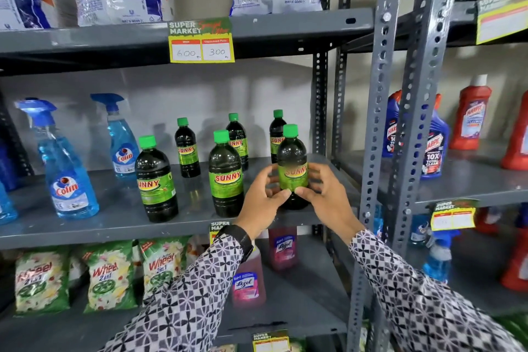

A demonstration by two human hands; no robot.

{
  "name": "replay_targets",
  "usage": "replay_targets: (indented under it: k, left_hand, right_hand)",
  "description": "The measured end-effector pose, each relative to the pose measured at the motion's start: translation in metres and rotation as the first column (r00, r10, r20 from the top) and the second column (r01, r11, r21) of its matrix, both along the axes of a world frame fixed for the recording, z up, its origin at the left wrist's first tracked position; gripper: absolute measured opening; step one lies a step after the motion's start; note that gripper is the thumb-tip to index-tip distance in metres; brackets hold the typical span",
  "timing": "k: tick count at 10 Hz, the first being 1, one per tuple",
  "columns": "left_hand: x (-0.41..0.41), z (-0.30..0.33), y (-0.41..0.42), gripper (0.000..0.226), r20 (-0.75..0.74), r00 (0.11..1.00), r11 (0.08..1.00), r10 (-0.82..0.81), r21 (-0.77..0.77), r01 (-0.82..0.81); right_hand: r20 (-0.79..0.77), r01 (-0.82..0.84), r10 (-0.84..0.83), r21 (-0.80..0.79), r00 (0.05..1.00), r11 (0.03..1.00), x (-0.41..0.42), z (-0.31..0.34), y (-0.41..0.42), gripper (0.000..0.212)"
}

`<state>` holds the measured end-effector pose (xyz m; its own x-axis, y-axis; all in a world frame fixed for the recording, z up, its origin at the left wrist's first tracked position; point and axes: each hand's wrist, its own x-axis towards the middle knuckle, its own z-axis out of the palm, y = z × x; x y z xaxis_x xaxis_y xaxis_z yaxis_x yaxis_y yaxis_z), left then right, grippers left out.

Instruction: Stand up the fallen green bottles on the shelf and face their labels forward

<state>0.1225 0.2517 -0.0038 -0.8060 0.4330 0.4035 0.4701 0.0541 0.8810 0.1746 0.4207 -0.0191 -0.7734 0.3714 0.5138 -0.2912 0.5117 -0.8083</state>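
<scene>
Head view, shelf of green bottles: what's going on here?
A person has both hands on the front right green bottle on the middle shelf: left hand and right hand wrap its lower half, its label facing forward. It stands upright near the shelf's front edge. The other five green bottles also stand upright; none is lying down. Blue spray bottles stand to the left.

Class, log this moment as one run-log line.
both hands: left hand, right hand | hold: front right green bottle | bottle: upright, label forward | shelf
</scene>
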Motion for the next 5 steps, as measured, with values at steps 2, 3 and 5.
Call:
replay_targets:
  k: [2, 3, 5]
  left_hand:
    - [0.009, -0.001, 0.001, 0.061, -0.007, 0.999, 0.999, 0.047, 0.005, -0.047]
    - [0.009, -0.003, 0.002, 0.060, -0.004, 0.999, 0.999, 0.051, 0.009, -0.051]
    - [0.027, 0.002, -0.006, 0.064, -0.031, 0.993, 0.994, 0.114, 0.001, -0.114]
  right_hand:
    - [-0.006, 0.001, -0.001, -0.014, 1.000, 1.000, 0.007, 0.000, -0.003, 0.057]
    - [-0.005, 0.002, -0.002, 0.001, 1.000, 1.000, 0.006, -0.002, -0.002, 0.058]
    - [-0.003, 0.099, -0.099, 0.064, 0.995, 0.993, 0.025, 0.004, -0.021, 0.080]
